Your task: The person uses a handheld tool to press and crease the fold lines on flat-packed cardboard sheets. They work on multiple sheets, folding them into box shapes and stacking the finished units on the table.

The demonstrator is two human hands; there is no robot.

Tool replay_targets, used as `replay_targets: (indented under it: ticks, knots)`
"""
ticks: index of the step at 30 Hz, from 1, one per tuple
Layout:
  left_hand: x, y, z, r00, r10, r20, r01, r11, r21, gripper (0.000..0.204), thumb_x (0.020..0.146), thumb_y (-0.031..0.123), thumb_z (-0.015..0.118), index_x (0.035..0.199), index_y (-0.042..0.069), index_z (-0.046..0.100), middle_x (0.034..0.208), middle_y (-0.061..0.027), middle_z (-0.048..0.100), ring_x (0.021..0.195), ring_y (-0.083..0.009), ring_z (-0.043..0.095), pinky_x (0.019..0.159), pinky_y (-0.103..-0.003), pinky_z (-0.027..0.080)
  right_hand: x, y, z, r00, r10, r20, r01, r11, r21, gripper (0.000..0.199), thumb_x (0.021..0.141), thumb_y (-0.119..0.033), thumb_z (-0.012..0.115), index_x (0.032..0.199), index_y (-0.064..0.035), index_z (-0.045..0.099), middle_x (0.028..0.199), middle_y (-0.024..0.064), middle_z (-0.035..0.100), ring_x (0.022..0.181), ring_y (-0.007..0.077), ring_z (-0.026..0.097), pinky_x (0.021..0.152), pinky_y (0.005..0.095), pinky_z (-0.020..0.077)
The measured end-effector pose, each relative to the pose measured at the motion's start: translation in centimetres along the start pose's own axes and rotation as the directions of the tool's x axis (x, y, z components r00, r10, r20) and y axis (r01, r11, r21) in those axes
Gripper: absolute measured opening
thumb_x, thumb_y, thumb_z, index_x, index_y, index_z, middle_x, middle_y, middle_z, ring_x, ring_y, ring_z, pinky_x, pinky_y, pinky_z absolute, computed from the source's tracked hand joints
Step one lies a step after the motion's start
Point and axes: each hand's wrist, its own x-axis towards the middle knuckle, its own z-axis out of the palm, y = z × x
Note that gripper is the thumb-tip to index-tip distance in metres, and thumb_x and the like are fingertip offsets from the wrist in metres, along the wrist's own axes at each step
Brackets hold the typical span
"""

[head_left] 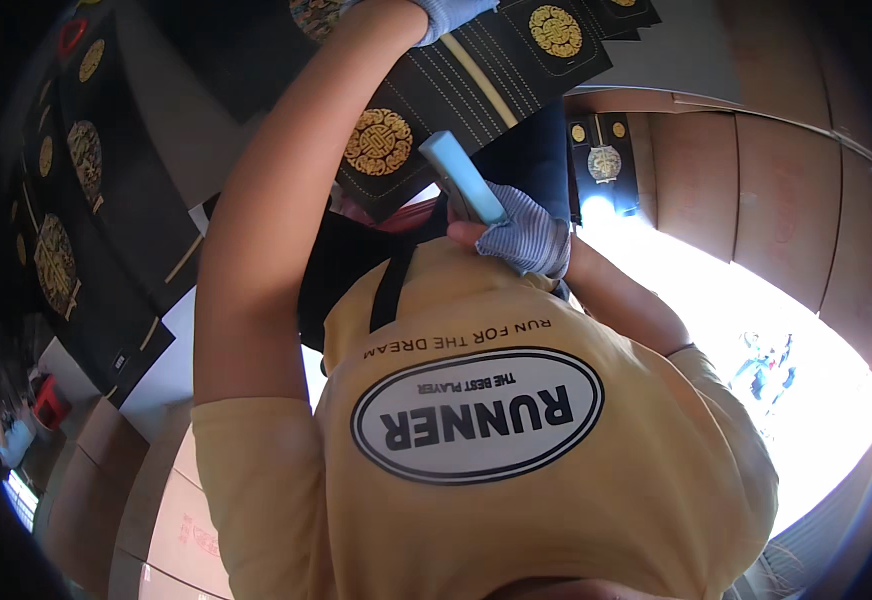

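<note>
My right hand (526,232), in a grey-blue striped knit glove, is closed round a light blue bar-shaped block (464,178) with a greyish side. It is held close to my body, just below the edge of a black printed sheet (446,95) with gold round emblems and dotted lines. My left arm reaches up across the view. The left hand (451,14), in a similar glove, is at the sheet's upper part, cut off by the top edge, so its fingers are mostly hidden. Whether it holds the sheet cannot be seen.
More black sheets with gold emblems (86,170) lie on a grey surface at the left. Brown cardboard boxes (781,190) stand at the right, others (96,450) at the lower left. A red container (51,403) is at the far left. Bright light washes out the right side.
</note>
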Motion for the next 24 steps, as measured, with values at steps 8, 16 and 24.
replay_targets:
  ticks: [8,16,24]
  knots:
    - [-0.1,-0.2,-0.1,0.999,-0.034,0.028,0.033,0.999,0.024,0.054,0.088,0.053,0.036,0.136,0.026,0.04,0.146,-0.0085,0.028,0.135,-0.0359,0.02,0.108,-0.052,0.015,0.7,-1.3,0.7,0.993,0.094,-0.077,-0.113,0.95,-0.291,0.03,0.081,-0.024,0.065,0.1,-0.0013,0.062,0.09,0.0139,0.066,0.082,0.0197,0.063,0.074,0.0302,0.0484]
    - [-0.4,-0.1,-0.8,0.965,-0.263,-0.019,0.263,0.964,0.022,0.054,0.088,0.052,0.038,0.135,0.026,0.04,0.146,-0.0076,0.029,0.133,-0.0366,0.024,0.107,-0.053,0.016,-2.3,2.6,-1.4,0.983,-0.084,-0.16,0.103,0.989,0.111,0.034,0.079,-0.019,0.064,0.107,-0.0026,0.051,0.096,0.0072,0.056,0.084,0.014,0.054,0.077,0.0291,0.044]
    - [2.0,1.2,-2.1,0.807,-0.581,0.103,0.581,0.813,0.029,0.054,0.088,0.048,0.035,0.137,0.024,0.038,0.145,-0.0083,0.029,0.133,-0.0344,0.024,0.107,-0.052,0.015,-3.2,0.4,-0.9,0.964,-0.014,-0.264,0.258,0.261,0.93,0.041,0.079,-0.027,0.06,0.11,-0.0043,0.047,0.106,0.0211,0.056,0.102,0.0337,0.055,0.09,0.0465,0.0448]
